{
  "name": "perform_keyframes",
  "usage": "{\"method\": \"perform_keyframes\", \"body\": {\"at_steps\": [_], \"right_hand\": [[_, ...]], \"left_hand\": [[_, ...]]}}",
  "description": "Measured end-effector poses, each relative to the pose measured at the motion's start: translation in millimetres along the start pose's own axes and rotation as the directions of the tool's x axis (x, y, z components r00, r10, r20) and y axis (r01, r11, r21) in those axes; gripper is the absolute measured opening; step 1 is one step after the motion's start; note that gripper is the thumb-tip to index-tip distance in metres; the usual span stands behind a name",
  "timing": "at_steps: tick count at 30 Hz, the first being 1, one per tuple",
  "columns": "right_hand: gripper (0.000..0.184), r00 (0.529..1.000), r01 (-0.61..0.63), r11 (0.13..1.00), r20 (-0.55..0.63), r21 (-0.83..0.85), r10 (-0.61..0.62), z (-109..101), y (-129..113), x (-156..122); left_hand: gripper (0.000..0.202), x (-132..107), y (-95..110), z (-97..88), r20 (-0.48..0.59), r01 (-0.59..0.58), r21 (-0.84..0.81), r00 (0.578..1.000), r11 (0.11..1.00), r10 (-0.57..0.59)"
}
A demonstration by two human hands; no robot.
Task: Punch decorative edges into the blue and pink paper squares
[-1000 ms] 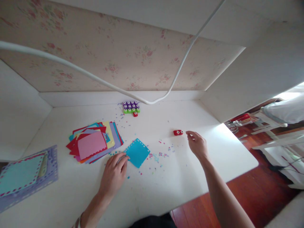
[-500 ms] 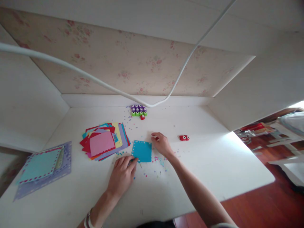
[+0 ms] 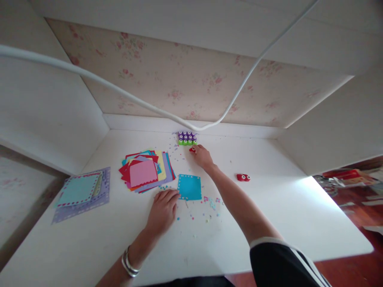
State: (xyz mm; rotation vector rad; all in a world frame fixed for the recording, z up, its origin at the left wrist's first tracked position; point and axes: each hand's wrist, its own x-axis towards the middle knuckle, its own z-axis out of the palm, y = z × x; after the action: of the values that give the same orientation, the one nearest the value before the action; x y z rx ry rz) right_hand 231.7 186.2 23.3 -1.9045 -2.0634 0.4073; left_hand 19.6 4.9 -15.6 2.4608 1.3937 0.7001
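Note:
My left hand (image 3: 163, 209) rests flat on the white desk, its fingertips touching the left edge of a blue paper square (image 3: 189, 187) with punched holes along its border. My right hand (image 3: 202, 156) is stretched far forward, fingers closed around a small red punch (image 3: 192, 150) just below a block of purple and green punches (image 3: 187, 138). Two more red punches (image 3: 243, 177) sit to the right, apart from both hands.
A fanned stack of coloured paper sheets (image 3: 146, 172) lies left of the blue square. Purple and light blue bordered sheets (image 3: 81, 192) lie at the far left. Paper confetti (image 3: 206, 205) is scattered about. A white cable (image 3: 149, 107) hangs across the view. White walls enclose the desk (image 3: 269, 215).
My right hand moved from near the two red punches leftward and then forward to the single red punch by the block. My left hand stayed at the blue square.

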Motion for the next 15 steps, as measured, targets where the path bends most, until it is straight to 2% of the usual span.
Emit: {"method": "perform_keyframes", "body": {"at_steps": [4, 6, 8, 10, 12, 15], "right_hand": [[0.025, 1.0, -0.022, 0.999, -0.015, 0.028, 0.022, -7, 4, -13], [0.024, 0.999, -0.028, 0.998, -0.027, 0.055, 0.03, -10, 3, -26], [0.023, 1.0, -0.01, 0.983, -0.021, 0.184, 0.014, -12, -2, -44], [0.024, 0.999, 0.017, 0.915, 0.03, 0.403, -0.032, -13, -10, -68], [0.024, 0.988, 0.007, 0.82, 0.123, 0.573, -0.095, -12, -20, -94], [0.022, 0.958, -0.062, 0.749, 0.249, 0.66, -0.14, -8, -34, -125]], "left_hand": [[0.04, 1, 0, 0.8, 0.009, -0.015, -0.019, 1.0, 1.0, 0.015], [0.036, 0, -3, 1.6, -0.061, -0.001, -0.073, 0.998, 0.997, -0.004], [0.029, 0, -5, 1.3, -0.152, 0.044, -0.177, 0.986, 0.983, -0.072], [0.024, 0, -7, -0.4, -0.2, 0.106, -0.303, 0.965, 0.947, -0.172], [0.026, 0, -7, -2.6, -0.188, 0.163, -0.401, 0.949, 0.902, -0.255], [0.035, 0, -6, -3.9, -0.155, 0.186, -0.436, 0.948, 0.881, -0.277]]}}
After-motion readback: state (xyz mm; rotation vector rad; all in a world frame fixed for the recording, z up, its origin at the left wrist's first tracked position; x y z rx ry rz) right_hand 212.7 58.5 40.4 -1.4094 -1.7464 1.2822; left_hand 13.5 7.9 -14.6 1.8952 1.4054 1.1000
